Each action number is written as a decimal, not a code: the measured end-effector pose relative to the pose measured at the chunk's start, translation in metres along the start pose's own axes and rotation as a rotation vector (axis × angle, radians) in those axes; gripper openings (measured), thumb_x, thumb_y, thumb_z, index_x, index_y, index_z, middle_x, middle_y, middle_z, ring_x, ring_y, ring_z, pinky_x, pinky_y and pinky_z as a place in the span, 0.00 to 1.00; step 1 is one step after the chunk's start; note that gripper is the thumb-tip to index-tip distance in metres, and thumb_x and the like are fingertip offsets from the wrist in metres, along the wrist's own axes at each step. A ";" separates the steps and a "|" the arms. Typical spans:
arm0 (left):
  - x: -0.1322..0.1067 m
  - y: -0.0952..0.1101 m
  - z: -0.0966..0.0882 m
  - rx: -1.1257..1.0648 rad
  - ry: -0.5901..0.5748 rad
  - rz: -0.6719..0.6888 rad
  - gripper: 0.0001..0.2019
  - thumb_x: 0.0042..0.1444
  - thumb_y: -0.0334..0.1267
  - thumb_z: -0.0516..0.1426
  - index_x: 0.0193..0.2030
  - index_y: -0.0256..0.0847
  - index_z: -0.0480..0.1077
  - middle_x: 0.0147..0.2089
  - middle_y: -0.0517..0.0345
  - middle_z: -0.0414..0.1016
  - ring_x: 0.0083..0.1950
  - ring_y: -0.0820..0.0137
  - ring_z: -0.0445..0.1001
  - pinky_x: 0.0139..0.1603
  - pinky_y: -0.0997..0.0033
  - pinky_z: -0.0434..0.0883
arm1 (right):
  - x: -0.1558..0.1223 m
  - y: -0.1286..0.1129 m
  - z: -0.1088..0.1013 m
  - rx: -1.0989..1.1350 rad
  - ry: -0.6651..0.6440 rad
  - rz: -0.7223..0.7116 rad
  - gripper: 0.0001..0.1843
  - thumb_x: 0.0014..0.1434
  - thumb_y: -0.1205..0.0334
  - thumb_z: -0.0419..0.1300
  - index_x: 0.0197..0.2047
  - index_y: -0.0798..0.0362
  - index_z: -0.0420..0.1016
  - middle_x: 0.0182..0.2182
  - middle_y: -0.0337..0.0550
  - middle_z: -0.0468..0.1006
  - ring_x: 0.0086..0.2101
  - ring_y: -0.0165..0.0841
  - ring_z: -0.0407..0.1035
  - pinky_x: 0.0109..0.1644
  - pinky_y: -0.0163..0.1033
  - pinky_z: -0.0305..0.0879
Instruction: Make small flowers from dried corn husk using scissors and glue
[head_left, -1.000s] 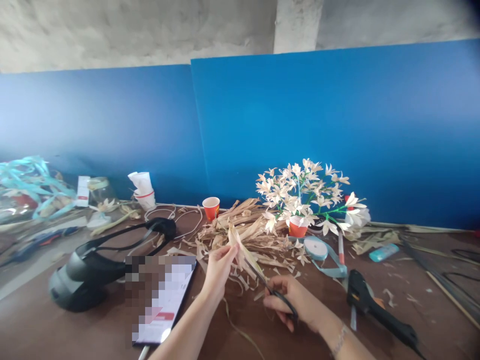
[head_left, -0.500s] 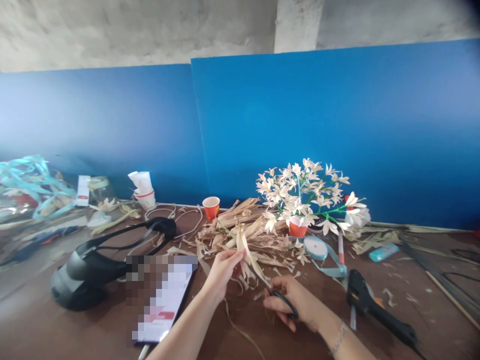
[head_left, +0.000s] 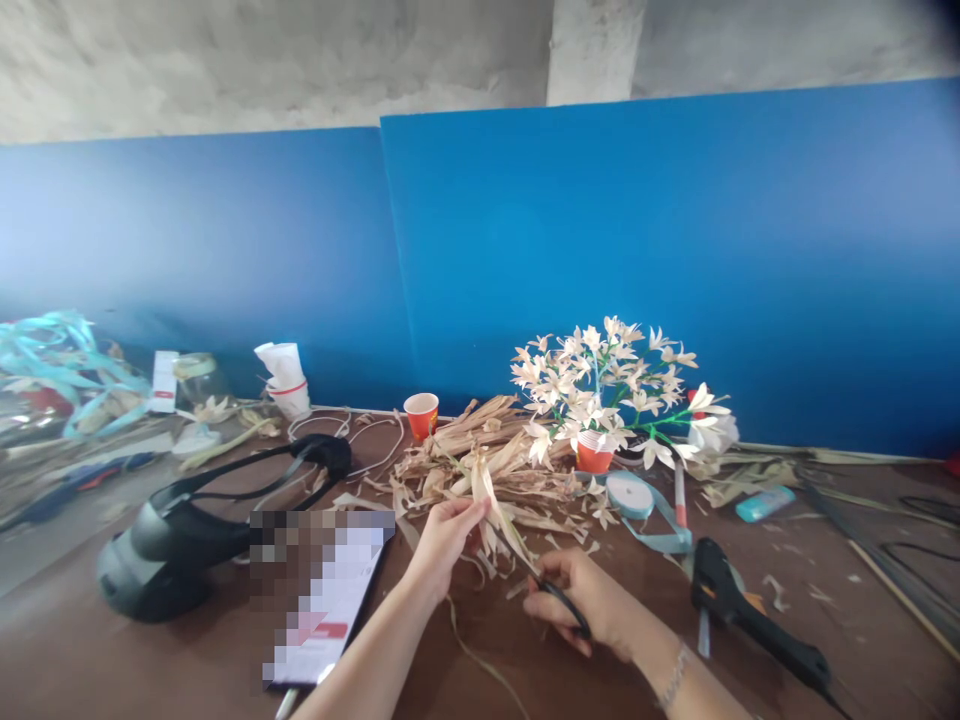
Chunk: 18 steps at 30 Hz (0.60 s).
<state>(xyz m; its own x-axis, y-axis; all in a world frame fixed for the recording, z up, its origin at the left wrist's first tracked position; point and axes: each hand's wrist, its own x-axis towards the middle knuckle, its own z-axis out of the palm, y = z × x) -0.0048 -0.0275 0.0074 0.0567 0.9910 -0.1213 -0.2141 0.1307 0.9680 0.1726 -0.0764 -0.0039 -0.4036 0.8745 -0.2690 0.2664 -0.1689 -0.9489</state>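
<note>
Above the brown table (head_left: 570, 690), the left hand (head_left: 448, 535) pinches a husk (head_left: 482, 482) pointing away, the right hand (head_left: 592, 600) grips scissors (head_left: 560, 594) slanting forward-left.

Matt, papery husk (head_left: 484, 484); metal-bladed scissors (head_left: 553, 590)

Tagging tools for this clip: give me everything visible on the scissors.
The scissors have a dark, smooth-looking handle with a curved loop, and slim, metal-looking blades. The right hand grips the handle, partly covering it. They slant, blades pointing forward and left, toward the pale husk pinched in the left hand. The blades overlap the husk in view; their opening and exact contact can't be made out.
</note>
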 end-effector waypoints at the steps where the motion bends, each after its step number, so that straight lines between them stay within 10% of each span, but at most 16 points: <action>1: 0.000 0.000 0.000 0.004 0.002 0.002 0.17 0.35 0.48 0.64 0.17 0.33 0.70 0.12 0.63 0.61 0.14 0.80 0.56 0.16 0.79 0.53 | 0.000 0.000 0.000 -0.003 0.001 0.003 0.11 0.46 0.58 0.60 0.28 0.54 0.63 0.08 0.25 0.60 0.08 0.19 0.51 0.09 0.23 0.46; 11: 0.007 -0.003 -0.006 -0.090 0.166 0.081 0.16 0.38 0.47 0.63 0.21 0.34 0.69 0.17 0.63 0.65 0.16 0.79 0.60 0.16 0.80 0.56 | -0.004 -0.006 0.002 0.119 -0.045 -0.097 0.11 0.44 0.59 0.61 0.29 0.54 0.64 0.16 0.30 0.65 0.15 0.23 0.59 0.16 0.28 0.58; 18: -0.007 -0.006 0.010 0.005 0.144 0.250 0.12 0.44 0.43 0.61 0.29 0.34 0.69 0.23 0.62 0.68 0.21 0.78 0.64 0.21 0.81 0.61 | 0.001 -0.006 0.018 0.106 0.446 -0.452 0.12 0.46 0.61 0.62 0.32 0.53 0.64 0.26 0.36 0.68 0.28 0.29 0.65 0.34 0.32 0.63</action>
<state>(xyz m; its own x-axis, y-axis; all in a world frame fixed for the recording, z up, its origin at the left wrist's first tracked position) 0.0058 -0.0353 0.0046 -0.1365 0.9863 0.0921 -0.1993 -0.1185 0.9728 0.1546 -0.0833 -0.0011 -0.0468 0.9712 0.2336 0.0582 0.2361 -0.9700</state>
